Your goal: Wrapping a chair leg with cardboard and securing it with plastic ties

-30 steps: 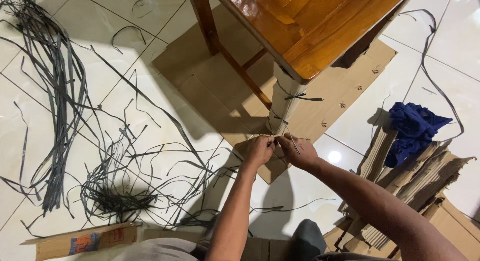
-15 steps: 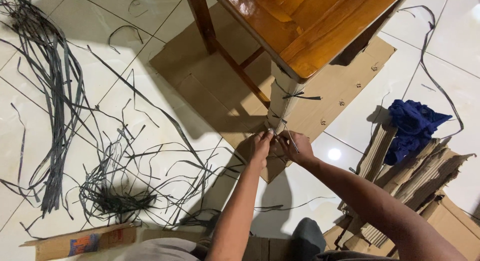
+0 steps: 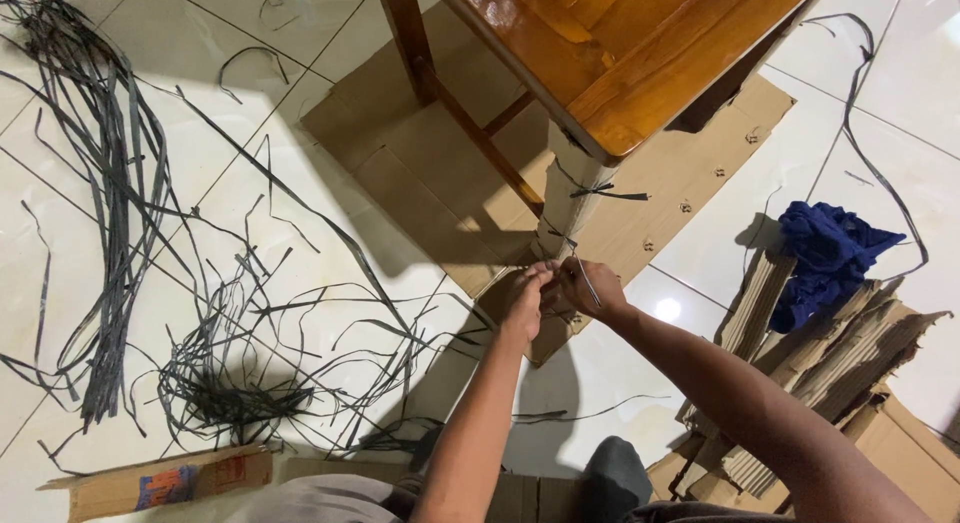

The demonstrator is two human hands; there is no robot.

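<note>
Both hands meet at the foot of the wrapped table leg (image 3: 570, 198), low on the cardboard sheet (image 3: 440, 173) that lies flat on the tiled floor (image 3: 200, 163). The left hand (image 3: 527, 295) is curled with its fingertips pinched together against the leg's base, and the right hand (image 3: 590, 288) is closed beside it, touching it, with a thin dark strap end (image 3: 583, 279) crossing its fingers; the strap appears pinched between the 2 hands, though the exact grip is too small to tell. The leg is sheathed in pale corrugated card bound by 2 dark ties, 1 near the top and 1 lower down. Above it sits the glossy, orange-brown wooden worktop (image 3: 620, 43). Left of the arms, flat black plastic straps (image 3: 230, 383) lie tangled in loose heaps. At right, a crumpled blue cloth (image 3: 825, 248) rests on stacked folded cardboard (image 3: 830, 363).
</note>
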